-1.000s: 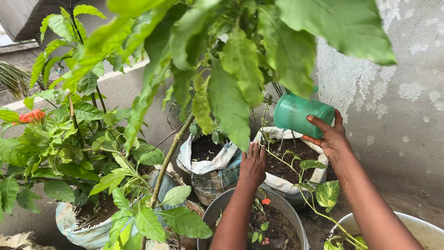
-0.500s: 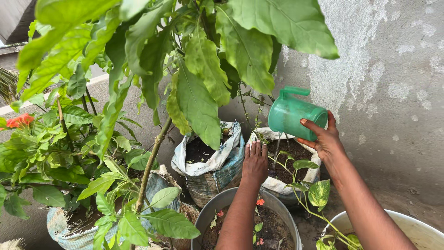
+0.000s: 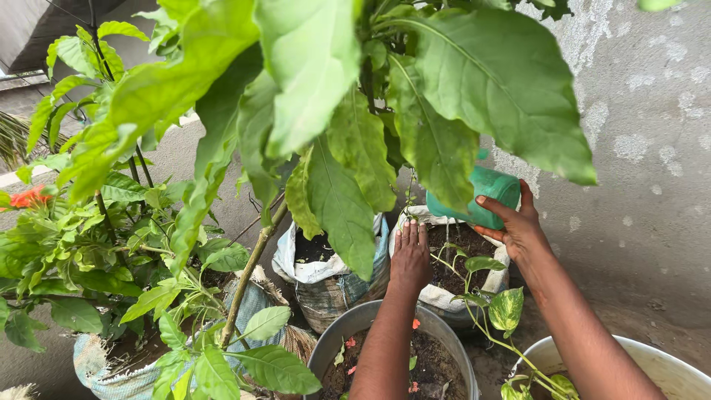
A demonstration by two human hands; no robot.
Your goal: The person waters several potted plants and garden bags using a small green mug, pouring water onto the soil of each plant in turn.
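Note:
My right hand (image 3: 520, 228) grips a green plastic jug (image 3: 489, 194), tipped on its side over a white sack planter (image 3: 444, 298) filled with dark soil. Large leaves hide the jug's left part. My left hand (image 3: 409, 258) lies flat, fingers together and stretched out, on the near left rim of that sack. A thin vine with yellow-green leaves (image 3: 506, 309) grows out of the soil below my right wrist.
A second sack planter (image 3: 326, 275) stands to the left. A grey round pot (image 3: 348, 324) with small red flowers sits under my left forearm, a white pot (image 3: 666, 363) at lower right. A leafy stem (image 3: 248, 274) and shrubs fill the left; a rough grey wall (image 3: 637, 148) rises at right.
The view shifted, so big leaves now cover part of the jug. The jug has tipped lower toward the soil. My left hand stays on the sack's rim.

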